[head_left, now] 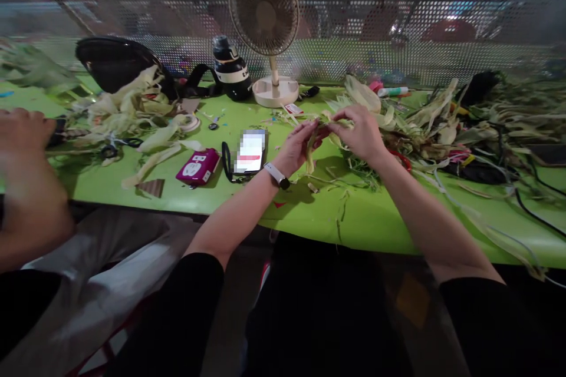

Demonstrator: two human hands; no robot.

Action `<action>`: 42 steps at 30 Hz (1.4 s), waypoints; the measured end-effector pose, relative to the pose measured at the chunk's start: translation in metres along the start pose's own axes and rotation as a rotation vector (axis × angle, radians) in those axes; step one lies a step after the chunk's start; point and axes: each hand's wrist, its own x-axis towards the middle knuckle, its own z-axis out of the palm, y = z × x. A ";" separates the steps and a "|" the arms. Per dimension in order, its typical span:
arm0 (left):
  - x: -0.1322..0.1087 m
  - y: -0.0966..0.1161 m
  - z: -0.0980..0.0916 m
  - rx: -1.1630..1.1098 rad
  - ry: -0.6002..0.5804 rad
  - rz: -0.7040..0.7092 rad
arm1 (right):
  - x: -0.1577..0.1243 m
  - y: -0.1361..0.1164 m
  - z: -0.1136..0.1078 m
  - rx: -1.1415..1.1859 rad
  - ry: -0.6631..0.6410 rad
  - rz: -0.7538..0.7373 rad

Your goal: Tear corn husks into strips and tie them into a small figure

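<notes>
Both of my hands meet above the green table [283, 206]. My left hand [297, 146], with a watch on its wrist, is closed on a pale green strip of corn husk [311, 159] that hangs below the fingers. From the other side my right hand [360, 132] pinches the upper part of the same husk, thumb and fingers together. The fingertips partly hide the held piece. Just behind and right of my right hand lies a broad corn husk [363, 94]. To the left of my left wrist is a phone [250, 152] with a lit screen.
A fan [265, 15] and a black bottle [232, 73] stand at the back before a perforated metal screen [345, 17]. Husk piles [424, 118] cover the right side. A purple packet [198, 166] and scissors [110, 148] lie left. Another person's arm [30, 188] rests at far left.
</notes>
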 end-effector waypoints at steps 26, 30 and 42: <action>0.010 -0.001 -0.008 0.525 -0.269 0.355 | 0.005 -0.002 0.000 0.493 -0.218 0.289; 0.016 -0.005 -0.014 0.559 -0.288 0.385 | 0.005 -0.005 -0.008 0.231 -0.158 0.073; -0.001 0.008 -0.005 0.604 -0.224 0.342 | 0.003 -0.003 -0.008 -0.265 -0.255 -0.148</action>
